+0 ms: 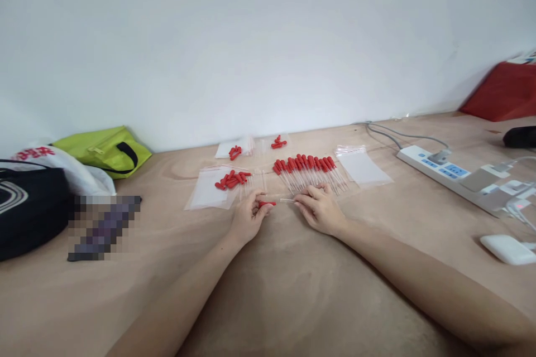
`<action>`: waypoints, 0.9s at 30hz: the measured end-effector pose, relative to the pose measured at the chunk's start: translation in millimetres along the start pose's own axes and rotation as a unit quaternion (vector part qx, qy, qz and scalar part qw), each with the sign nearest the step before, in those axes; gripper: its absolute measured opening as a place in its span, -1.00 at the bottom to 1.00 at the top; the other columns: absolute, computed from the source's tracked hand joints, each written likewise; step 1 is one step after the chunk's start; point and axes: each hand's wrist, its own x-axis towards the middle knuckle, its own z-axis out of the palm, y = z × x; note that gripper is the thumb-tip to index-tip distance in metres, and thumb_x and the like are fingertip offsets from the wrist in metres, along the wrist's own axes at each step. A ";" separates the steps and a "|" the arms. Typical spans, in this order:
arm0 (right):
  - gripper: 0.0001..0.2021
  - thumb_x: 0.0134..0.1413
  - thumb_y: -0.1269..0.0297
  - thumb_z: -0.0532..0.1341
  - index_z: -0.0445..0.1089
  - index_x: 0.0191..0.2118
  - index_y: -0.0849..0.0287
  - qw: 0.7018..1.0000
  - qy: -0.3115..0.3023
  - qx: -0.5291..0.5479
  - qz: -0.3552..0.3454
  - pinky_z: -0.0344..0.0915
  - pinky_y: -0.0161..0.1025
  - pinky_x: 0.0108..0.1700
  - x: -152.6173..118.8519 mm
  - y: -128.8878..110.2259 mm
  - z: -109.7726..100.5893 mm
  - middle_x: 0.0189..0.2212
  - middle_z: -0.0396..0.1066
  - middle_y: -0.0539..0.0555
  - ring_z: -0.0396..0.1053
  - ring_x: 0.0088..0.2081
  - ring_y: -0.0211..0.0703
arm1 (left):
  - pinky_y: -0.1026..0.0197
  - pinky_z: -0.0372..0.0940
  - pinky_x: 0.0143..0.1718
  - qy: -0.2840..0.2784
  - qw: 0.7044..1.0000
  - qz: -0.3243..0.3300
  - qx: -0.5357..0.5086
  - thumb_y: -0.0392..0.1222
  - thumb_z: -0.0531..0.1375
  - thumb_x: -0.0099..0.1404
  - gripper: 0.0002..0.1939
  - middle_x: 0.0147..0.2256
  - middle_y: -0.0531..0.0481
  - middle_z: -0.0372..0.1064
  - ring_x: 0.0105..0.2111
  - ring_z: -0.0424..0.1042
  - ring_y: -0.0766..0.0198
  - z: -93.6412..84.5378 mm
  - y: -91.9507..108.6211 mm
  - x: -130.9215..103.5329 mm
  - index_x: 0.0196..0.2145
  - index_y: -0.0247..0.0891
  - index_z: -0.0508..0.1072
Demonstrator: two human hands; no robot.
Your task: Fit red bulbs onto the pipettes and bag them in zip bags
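Between thumb and fingers, my left hand (250, 216) pinches a red rubber bulb (268, 203). My right hand (320, 209) grips a thin clear tube (287, 200), whose free end points at the bulb with a small gap between them. Just beyond my right hand lies a row of clear tubes with red bulbs on their far ends (305, 163). Loose red bulbs (231, 179) rest on a clear plastic bag (205, 192) beyond my left hand, beside bare clear tubes (258, 179). Smaller groups of red bulbs (235, 152) (278, 143) lie farther back.
Clear bags (364, 167) lie right of the row. A white power strip (452, 178) with plugs and cables, a white case (507, 249) and a red bag (502, 92) are at right. A green bag (100, 148), a black bag (33, 212) and a blurred-out flat item (106, 228) are at left.
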 end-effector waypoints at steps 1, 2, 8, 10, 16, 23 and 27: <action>-0.82 0.11 0.33 0.04 0.39 -0.29 0.18 1.000 0.002 0.003 -0.002 -0.06 -0.16 -0.15 -0.3 -0.3 -0.5 -0.37 0.35 0.05 0.25 -0.35 -0.26 | 0.26 0.33 -0.46 -0.002 1.000 0.017 0.024 -0.17 0.08 0.21 -0.79 -0.45 0.03 0.38 -0.51 0.40 0.33 -0.6 1.7 0.3 -0.19 -0.27 0.30; -0.82 0.11 0.34 0.04 0.38 -0.29 0.18 1.000 0.004 0.005 -0.004 -0.05 -0.16 -0.15 -0.6 -0.5 -1.0 -0.37 0.36 0.05 0.26 -0.35 -0.26 | 0.25 0.32 -0.42 -0.004 0.998 0.039 0.053 -0.18 0.06 0.23 -0.79 -0.41 0.01 0.40 -0.48 0.40 0.32 -1.2 3.7 0.5 -0.18 -0.26 0.33; -0.82 0.11 0.35 0.04 0.38 -0.29 0.18 1.000 -0.004 0.004 -0.016 -0.05 -0.16 -0.15 0.0 -2.7 -2.5 -0.36 0.36 0.05 0.26 -0.35 -0.27 | 0.26 0.28 -0.31 -0.035 0.987 0.108 0.114 -0.19 -0.03 0.30 -0.76 -0.35 -0.03 0.41 -0.35 0.39 0.29 -2.7 11.3 0.7 -0.30 -0.27 0.42; -0.82 0.12 0.35 0.03 0.38 -0.28 0.18 1.000 -0.008 0.006 -0.020 -0.04 -0.16 -0.16 0.4 -3.3 -2.2 -0.36 0.35 0.06 0.25 -0.35 -0.26 | 0.27 0.27 -0.31 -0.040 0.987 0.110 0.113 -0.19 -0.05 0.31 -0.74 -0.37 -0.03 0.40 -0.36 0.39 0.29 -2.2 11.4 0.6 -0.32 -0.28 0.41; -0.80 0.13 0.36 0.02 0.38 -0.24 0.17 0.999 -0.021 0.024 -0.037 -0.03 -0.18 -0.16 0.2 -1.5 -0.6 -0.36 0.35 0.06 0.26 -0.32 -0.26 | 0.26 0.23 -0.32 -0.057 0.983 0.133 0.117 -0.17 -0.04 0.31 -0.75 -0.39 -0.02 0.39 -0.37 0.36 0.29 -2.7 12.2 1.4 -0.34 -0.28 0.39; -0.79 0.12 0.38 0.02 0.39 -0.25 0.12 0.996 -0.064 0.034 -0.053 -0.08 -0.17 -0.17 1.9 5.5 -2.6 -0.34 0.39 0.02 0.28 -0.36 -0.28 | 0.19 0.15 -0.28 -0.083 0.968 0.180 0.155 -0.16 -0.02 0.30 -0.76 -0.44 -0.01 0.40 -0.39 0.35 0.27 -3.1 10.9 1.5 -0.37 -0.25 0.41; -0.79 0.10 0.39 0.03 0.39 -0.27 0.11 0.994 -0.078 0.018 -0.070 -0.10 -0.17 -0.21 4.6 6.3 -4.1 -0.36 0.39 0.01 0.27 -0.38 -0.29 | 0.17 0.11 -0.27 -0.080 0.963 0.183 0.180 -0.17 -0.01 0.29 -0.76 -0.46 0.01 0.41 -0.39 0.36 0.27 -2.0 10.5 -0.2 -0.41 -0.23 0.42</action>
